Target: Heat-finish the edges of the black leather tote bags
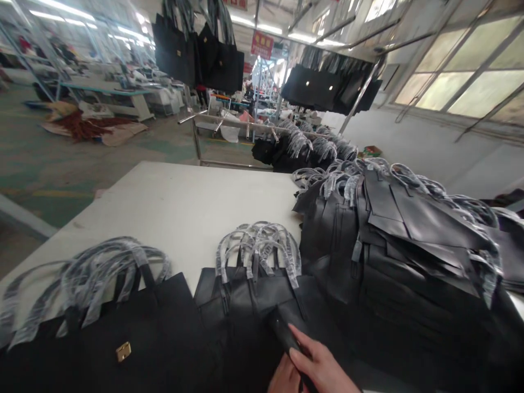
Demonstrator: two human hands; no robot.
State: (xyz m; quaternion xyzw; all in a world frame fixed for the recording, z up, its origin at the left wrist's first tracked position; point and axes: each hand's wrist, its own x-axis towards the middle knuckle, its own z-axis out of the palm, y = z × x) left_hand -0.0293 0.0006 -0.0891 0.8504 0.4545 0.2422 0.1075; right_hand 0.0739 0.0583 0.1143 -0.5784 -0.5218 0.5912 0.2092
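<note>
At the bottom centre my right hand (323, 361) closes on a narrow black leather-like piece (281, 327), thumb on top. My left hand (284, 376) grips the same piece lower down, partly cut off by the frame edge. Whether this piece is loose or part of a bag I cannot tell. Behind it lies a stack of black handbags (241, 311) with plastic-wrapped handles (260, 245). To the left, another group of black handbags (164, 316) shows a gold clasp (123, 351) on its front.
A large heap of black bags (413, 218) covers the right side of the white table (196, 202). Beyond the table's far edge stands a metal rack (237, 124). More finished bags hang overhead (221, 63) and at the back right (331, 87). Sewing workstations (110, 90) stand at left.
</note>
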